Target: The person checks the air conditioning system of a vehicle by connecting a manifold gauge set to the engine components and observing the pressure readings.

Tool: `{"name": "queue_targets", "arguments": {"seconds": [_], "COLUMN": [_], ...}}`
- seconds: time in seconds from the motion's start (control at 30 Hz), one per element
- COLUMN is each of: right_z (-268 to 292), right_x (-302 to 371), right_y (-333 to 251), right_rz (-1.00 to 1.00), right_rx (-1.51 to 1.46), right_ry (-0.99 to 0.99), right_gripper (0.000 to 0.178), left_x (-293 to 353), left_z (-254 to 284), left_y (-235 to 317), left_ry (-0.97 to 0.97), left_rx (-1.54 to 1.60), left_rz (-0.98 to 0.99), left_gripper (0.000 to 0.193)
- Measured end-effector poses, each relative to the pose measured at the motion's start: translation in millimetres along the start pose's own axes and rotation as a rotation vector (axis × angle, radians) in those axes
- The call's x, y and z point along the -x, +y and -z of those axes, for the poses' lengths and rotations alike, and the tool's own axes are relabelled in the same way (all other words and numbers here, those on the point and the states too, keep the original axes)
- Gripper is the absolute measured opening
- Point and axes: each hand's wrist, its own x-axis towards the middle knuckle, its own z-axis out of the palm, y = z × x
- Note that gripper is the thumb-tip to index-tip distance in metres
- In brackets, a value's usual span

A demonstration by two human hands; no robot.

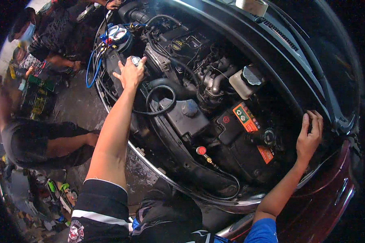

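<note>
Here, white reservoir [238, 86] capped, contents unclear; left hand [131, 75] at silver disc [136, 61]

Left arm [114, 141]: mine, stretched nearly straight from the lower left to the upper left.
Left hand [131, 73]: back upward, thumb and forefinger apart, my other fingers splayed leftward.
Right arm [283, 188]: rises from the lower right, slanting outward.
Right hand [310, 135]: mid right, my fingers unclenched, lightly bent, pointing upward.
</note>
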Motion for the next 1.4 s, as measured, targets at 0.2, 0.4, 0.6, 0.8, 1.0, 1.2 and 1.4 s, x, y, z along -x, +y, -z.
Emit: {"name": "queue_targets", "arguments": {"seconds": [0.2,0.4,0.6,0.8,1.0,1.2,1.4], "right_z": [0.5,-0.3,-1.7,-2.0,-1.8,-2.6,-3.1], "right_x": [0.4,0.8,1.2,1.1,1.4,1.9,2.7], "right_y": [-1.5,-1.0,0.9,1.6,2.4,2.9,6.2], "right_rz": [-0.010,-0.008,-0.006,0.005,0.000,-0.010,-0.002], "right_rx": [0.009,0.007,-0.024,-0.016,-0.007,-0.012,-0.034], "right_ry": [-0.010,-0.007,-0.005,-0.004,-0.004,-0.003,-0.012], "right_gripper": [0.023,0.023,0.020,0.020,0.021,0.021,0.021], "left_x": [0.9,1.6,1.3,-0.6,-2.1,2.3,5.2], "left_z": [0.2,0.7,-0.2,-2.2,-4.8,-0.1,3.6], "left_y": [-0.7,-1.1,-0.5,-4.0,-5.4,-1.4,4.3], "left_ry": [0.010,0.015,0.017,0.011,0.022,0.007,0.004], "left_rx": [0.014,0.024,-0.013,0.019,0.027,0.033,-0.029], "left_rz": [-0.019,-0.028,-0.019,-0.025,-0.026,-0.023,0.010], "left_gripper": [0.089,0.089,0.092,0.092,0.090,0.090,0.091]}}
